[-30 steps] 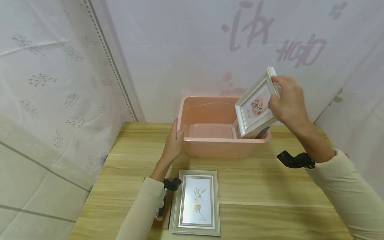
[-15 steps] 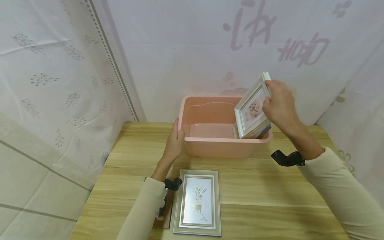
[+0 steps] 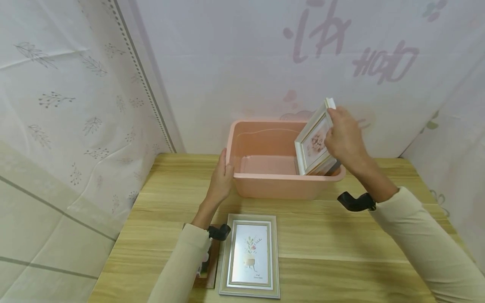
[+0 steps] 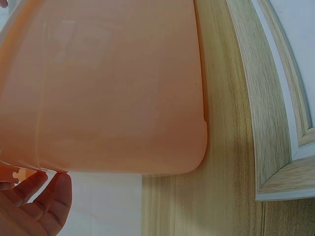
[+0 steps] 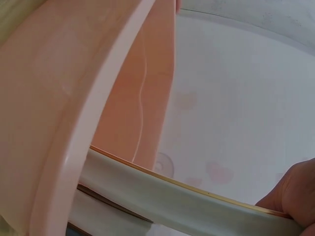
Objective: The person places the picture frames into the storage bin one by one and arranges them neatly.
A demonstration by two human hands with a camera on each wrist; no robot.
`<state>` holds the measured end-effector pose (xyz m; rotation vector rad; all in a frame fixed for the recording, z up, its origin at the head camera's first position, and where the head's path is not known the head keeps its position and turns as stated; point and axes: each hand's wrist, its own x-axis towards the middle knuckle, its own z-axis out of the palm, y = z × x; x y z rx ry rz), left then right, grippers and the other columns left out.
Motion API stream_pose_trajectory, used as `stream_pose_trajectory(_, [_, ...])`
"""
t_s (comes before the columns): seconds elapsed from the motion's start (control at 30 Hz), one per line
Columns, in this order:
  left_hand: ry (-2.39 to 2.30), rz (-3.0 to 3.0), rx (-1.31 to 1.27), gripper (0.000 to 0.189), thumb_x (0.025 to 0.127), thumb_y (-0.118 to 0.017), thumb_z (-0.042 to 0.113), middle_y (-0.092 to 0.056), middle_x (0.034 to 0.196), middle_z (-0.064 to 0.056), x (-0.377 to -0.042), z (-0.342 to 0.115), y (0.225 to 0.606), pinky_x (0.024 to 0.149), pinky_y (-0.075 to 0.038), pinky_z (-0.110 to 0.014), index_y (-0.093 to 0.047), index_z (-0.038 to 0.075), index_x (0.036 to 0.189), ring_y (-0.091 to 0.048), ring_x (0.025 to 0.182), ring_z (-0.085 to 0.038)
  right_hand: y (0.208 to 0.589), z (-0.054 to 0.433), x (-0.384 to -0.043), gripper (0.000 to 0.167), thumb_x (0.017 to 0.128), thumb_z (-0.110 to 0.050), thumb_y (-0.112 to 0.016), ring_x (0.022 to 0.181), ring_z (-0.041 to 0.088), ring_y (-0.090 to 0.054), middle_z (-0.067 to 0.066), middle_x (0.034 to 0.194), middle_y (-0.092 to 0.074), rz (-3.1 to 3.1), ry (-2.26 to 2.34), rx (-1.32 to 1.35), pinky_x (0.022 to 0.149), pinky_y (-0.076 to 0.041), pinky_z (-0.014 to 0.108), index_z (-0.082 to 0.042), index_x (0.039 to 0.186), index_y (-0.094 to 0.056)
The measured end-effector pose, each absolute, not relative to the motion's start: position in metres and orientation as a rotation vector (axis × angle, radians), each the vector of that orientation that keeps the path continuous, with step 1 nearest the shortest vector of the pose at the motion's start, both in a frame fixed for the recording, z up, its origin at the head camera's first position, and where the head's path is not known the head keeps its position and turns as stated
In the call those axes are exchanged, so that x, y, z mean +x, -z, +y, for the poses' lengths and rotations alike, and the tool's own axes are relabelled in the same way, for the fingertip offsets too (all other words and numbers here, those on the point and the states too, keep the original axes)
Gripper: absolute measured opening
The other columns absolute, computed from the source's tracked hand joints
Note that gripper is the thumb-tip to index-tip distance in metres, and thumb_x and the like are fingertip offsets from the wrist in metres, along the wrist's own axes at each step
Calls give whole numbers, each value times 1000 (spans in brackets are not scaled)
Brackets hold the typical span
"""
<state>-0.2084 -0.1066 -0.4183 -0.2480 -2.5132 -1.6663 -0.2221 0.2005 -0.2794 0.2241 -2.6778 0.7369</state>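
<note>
A pink plastic basin [image 3: 280, 187] stands upright on the wooden table. My left hand [image 3: 221, 179] holds its left rim, fingers at the edge in the left wrist view. In my right hand [image 3: 345, 136] is a white picture frame [image 3: 313, 148] with gold trim and a flower print, pinched by its upper right edge. That frame leans tilted, its lower end inside the basin's right part. Beneath it, the right wrist view shows another pale frame [image 5: 110, 214] partly hidden by the basin wall. How many frames lie there I cannot tell.
A beige picture frame [image 3: 249, 254] with a plant print lies flat in front of the basin. Left of it, a brown frame [image 3: 212, 269] is partly covered by my left forearm. A printed cloth backdrop [image 3: 242, 75] rises behind the table [image 3: 322, 240].
My right hand has moved down and to the left with the white picture frame, which now sits lower in the basin. The left hand has stayed at the rim.
</note>
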Motion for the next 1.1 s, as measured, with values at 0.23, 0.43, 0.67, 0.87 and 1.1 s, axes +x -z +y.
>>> stream_pose_trajectory(0.23, [1655,-2508,-257,63,101,-29,24,-27,161,-16,-209,-106,419,116,-29,-51,-11,9,160,-32,144,-31,289,197,-224,61,80,16,-41,106,51,-53,35,127,-49,-2713,-722,229,86,-47,63,14,140,-43])
stream_pose_trajectory(0.43, [1649,-2516,-251,64,101,-30,25,-29,160,-16,-208,-105,418,116,-29,-52,-11,10,160,-35,143,-31,297,196,-226,62,79,16,-43,103,49,-52,34,132,-47,-2735,-740,248,85,-47,61,14,140,-43])
stream_pose_trajectory(0.67, [1639,-2507,-260,63,101,-30,22,-28,160,-17,-208,-106,418,116,-29,-52,-11,9,160,-34,143,-32,307,193,-229,63,78,15,-45,90,45,-51,35,125,-47,-2775,-697,262,76,-47,58,14,141,-42])
stream_pose_trajectory(0.87, [1638,-2509,-257,64,100,-30,22,-29,159,-17,-208,-106,417,115,-30,-53,-12,9,160,-37,141,-33,317,191,-231,70,76,16,-48,98,48,-55,38,141,-39,-2806,-713,254,77,-50,57,13,145,-37])
stream_pose_trajectory(1.1, [1663,-2501,-261,65,99,-29,23,-30,159,-16,-208,-107,418,115,-32,-52,-11,11,160,-39,139,-31,331,188,-233,67,77,15,-48,123,53,-46,41,145,-33,-2829,-663,298,89,-47,62,16,142,-39])
